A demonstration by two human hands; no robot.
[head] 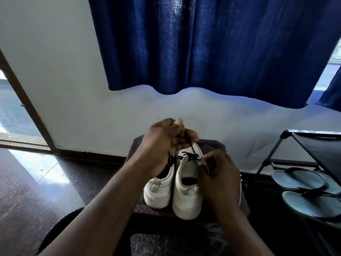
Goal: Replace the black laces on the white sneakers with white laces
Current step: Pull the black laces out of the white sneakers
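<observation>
Two white sneakers stand side by side, heels toward me, on a dark stool. The left sneaker is partly hidden under my left wrist. The right sneaker carries a black lace across its upper eyelets. My left hand is raised above the shoes and grips a strand of the black lace, which runs taut down to the right sneaker. My right hand holds the right sneaker at its outer side by the eyelets. No white laces are in view.
A black shoe rack stands at the right with a pair of grey-blue flip-flops on its low shelf. A blue curtain hangs on the wall behind. A glossy dark floor and a doorway lie to the left.
</observation>
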